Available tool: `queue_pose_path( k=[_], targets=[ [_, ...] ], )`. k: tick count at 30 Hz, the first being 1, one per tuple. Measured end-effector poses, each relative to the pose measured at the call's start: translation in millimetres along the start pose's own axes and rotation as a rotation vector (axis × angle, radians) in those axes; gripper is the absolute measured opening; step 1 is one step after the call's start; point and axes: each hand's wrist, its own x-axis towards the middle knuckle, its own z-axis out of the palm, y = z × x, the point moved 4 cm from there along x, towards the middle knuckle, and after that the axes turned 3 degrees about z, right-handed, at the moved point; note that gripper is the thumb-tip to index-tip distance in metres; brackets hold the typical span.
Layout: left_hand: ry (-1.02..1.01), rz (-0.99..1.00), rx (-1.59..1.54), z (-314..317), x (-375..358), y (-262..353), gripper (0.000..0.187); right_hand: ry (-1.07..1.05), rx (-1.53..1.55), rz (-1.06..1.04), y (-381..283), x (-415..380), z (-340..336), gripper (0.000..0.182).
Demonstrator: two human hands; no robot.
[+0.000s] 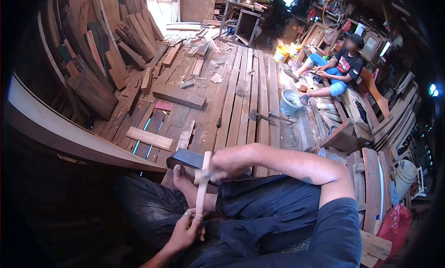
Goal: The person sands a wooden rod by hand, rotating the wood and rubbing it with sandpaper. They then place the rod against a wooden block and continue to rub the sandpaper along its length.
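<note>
My left hand is closed around the lower end of a pale wooden stick, which stands nearly upright above my lap. Close to the stick's upper part is my right hand, curled into a fist and blurred by motion. A broad dark blade reaches out to the left on the far side of the stick, in line with my right fist; its handle is hidden. Against the stick's middle shows a small pale wooden bit, too blurred to make out. My bare foot lies just below the blade.
Several planks and offcuts lie on the slatted wooden floor. Beyond my right arm are a hammer-like tool and a grey bucket. A seated person works at the right. Boards lean along the left wall.
</note>
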Motion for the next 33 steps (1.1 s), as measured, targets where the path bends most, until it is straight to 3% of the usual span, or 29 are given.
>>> queue_pose_path(
  k=[2, 5, 9, 11, 15, 16, 19, 22, 25, 30, 33],
  targets=[
    [0.005, 0.0, 0.003, -2.3, 0.3, 3.1, 0.028, 0.187, -0.175, 0.07, 13.1, -7.3, -13.0, 0.021],
    [0.01, 0.019, -0.021, -4.2, 4.7, -1.9, 0.028, 0.183, -0.159, 0.024, -2.9, -16.9, -13.4, 0.019],
    [0.01, 0.033, -0.025, -2.4, 2.6, -0.5, 0.028, -0.126, 0.178, -0.123, -28.7, -8.9, 0.9, 0.021],
    [0.026, 0.031, -0.006, -4.1, 0.7, 3.5, 0.028, 0.009, 0.113, 0.058, 0.2, -3.4, -0.5, 0.02],
    [0.026, 0.036, -0.024, -6.0, 2.6, -2.6, 0.03, 0.219, -0.224, 0.143, 4.4, -14.6, -16.9, 0.016],
    [0.021, 0.029, -0.034, -5.5, 3.3, -5.0, 0.032, 0.233, -0.168, 0.085, -6.1, -15.1, -14.4, 0.018],
    [0.006, 0.002, -0.038, -2.1, 2.4, -4.5, 0.033, -0.004, 0.019, -0.075, -17.6, -5.8, 0.0, 0.022],
    [0.015, 0.003, 0.007, -3.5, -0.8, 0.2, 0.032, 0.106, 0.13, -0.072, 1.0, -7.9, -6.9, 0.023],
    [0.021, 0.019, -0.039, -5.3, 3.2, -4.1, 0.031, 0.235, -0.159, 0.12, 14.5, -17.3, -21.0, 0.026],
    [0.01, 0.02, -0.074, 0.8, 3.5, -5.2, 0.03, 0.111, -0.036, -0.137, -7.8, -4.3, 2.4, 0.03],
    [0.032, 0.043, -0.034, -1.5, 1.8, -5.2, 0.03, 0.168, -0.04, -0.043, -4.1, -9.5, -11.0, 0.028]
  ],
)
